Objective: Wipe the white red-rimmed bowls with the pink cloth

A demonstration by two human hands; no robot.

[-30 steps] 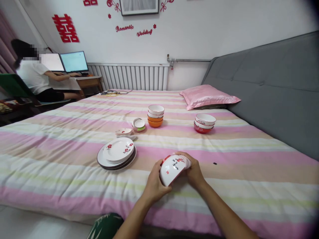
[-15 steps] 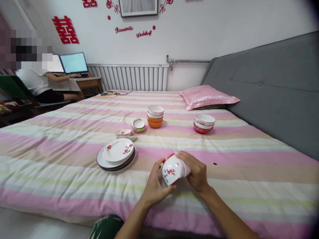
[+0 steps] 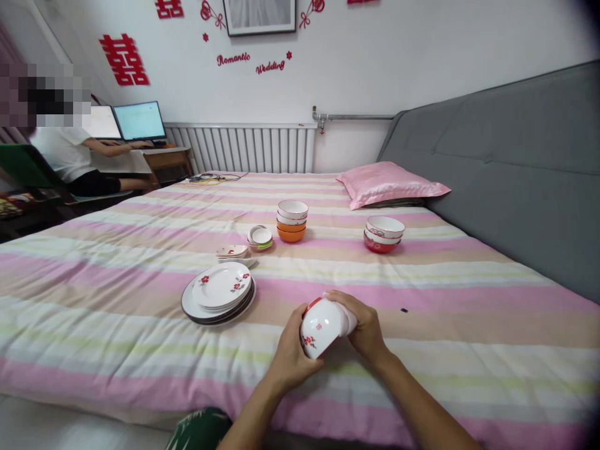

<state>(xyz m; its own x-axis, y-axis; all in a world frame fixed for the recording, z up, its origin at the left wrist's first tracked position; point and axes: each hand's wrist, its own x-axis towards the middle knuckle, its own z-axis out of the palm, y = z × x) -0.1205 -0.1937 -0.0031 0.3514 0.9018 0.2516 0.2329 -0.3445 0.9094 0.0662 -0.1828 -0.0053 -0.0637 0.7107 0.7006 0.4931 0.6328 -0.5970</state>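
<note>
Above the near part of the striped bedspread, a white bowl (image 3: 321, 326) is tilted on its side, its outer wall with red flower prints facing me. My left hand (image 3: 291, 350) grips its left side, thumb below and fingers along the upper left. My right hand (image 3: 366, 325) is closed at the bowl's right side around a pale pinkish-white thing (image 3: 347, 317), perhaps a cloth or another bowl; I cannot tell which. To the left of my hands lies a stack of plates (image 3: 222, 284), the top one with red flowers.
Beyond are small dishes (image 3: 232, 251), small round bowls (image 3: 260, 235), an orange-and-white bowl stack (image 3: 291, 232) and a red-and-white bowl stack (image 3: 383, 236). A pink pillow (image 3: 391, 181) rests by the grey headboard (image 3: 492, 144). At far left a person (image 3: 63, 150) sits at monitors.
The bowl has turned in my hands, so its flower print now shows lower down and the lettering is out of sight. My right hand has shifted slightly left and down.
</note>
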